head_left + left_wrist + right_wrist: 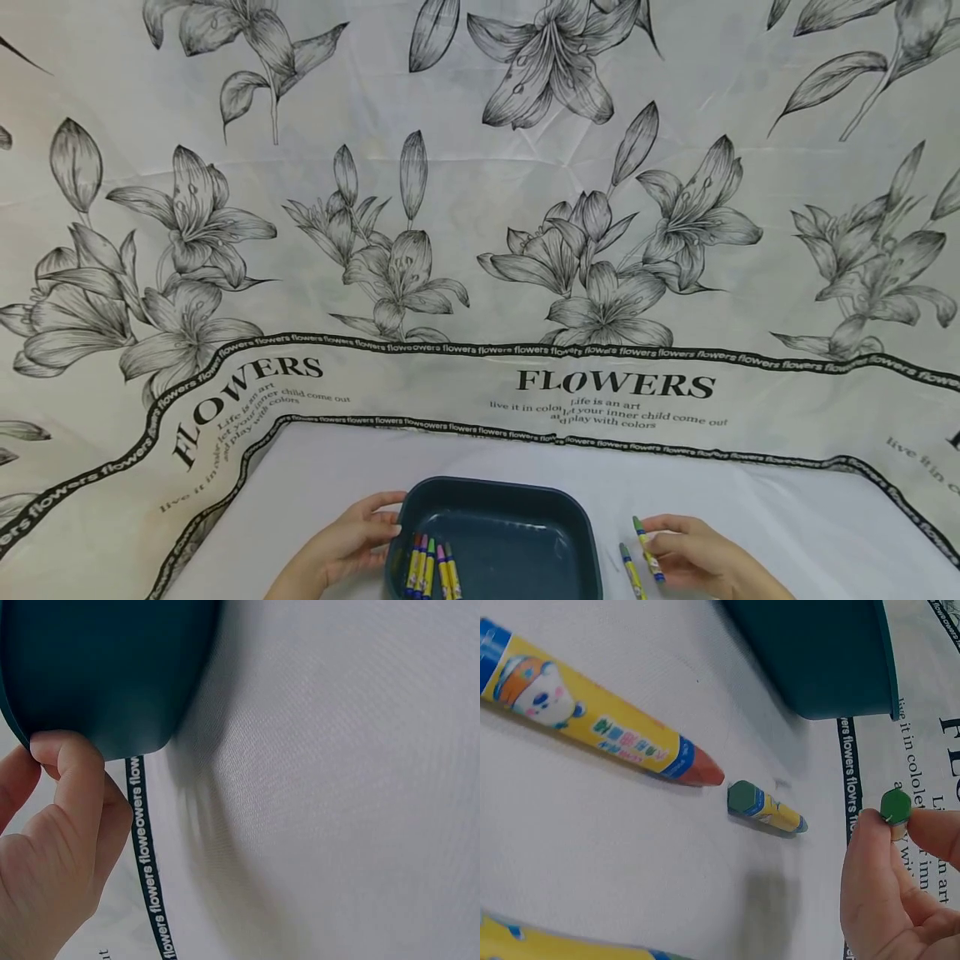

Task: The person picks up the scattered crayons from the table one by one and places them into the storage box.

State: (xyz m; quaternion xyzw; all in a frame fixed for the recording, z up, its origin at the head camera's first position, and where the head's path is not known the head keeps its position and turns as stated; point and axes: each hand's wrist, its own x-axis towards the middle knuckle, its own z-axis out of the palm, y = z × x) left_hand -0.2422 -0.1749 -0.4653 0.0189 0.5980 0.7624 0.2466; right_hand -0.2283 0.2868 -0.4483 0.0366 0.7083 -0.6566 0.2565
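My left hand (351, 540) grips the left rim of a dark teal plastic tub (517, 546), its fingers at the wall in the left wrist view. Inside the tub, along the left side, lie several crayons (429, 571) in yellow and blue wrappers. Just right of the tub, my right hand (696, 550) pinches a green crayon (895, 806) between thumb and fingertips, its green end towards the wrist camera. On the cloth beside that hand lies a dark green crayon (632, 573).
A red-tipped crayon (607, 712) lies on the white cloth in the right wrist view, with part of another yellow-wrapped crayon (555, 945) at the lower edge. Behind the tub, flower-printed fabric (480, 250) rises with a black lettered border.
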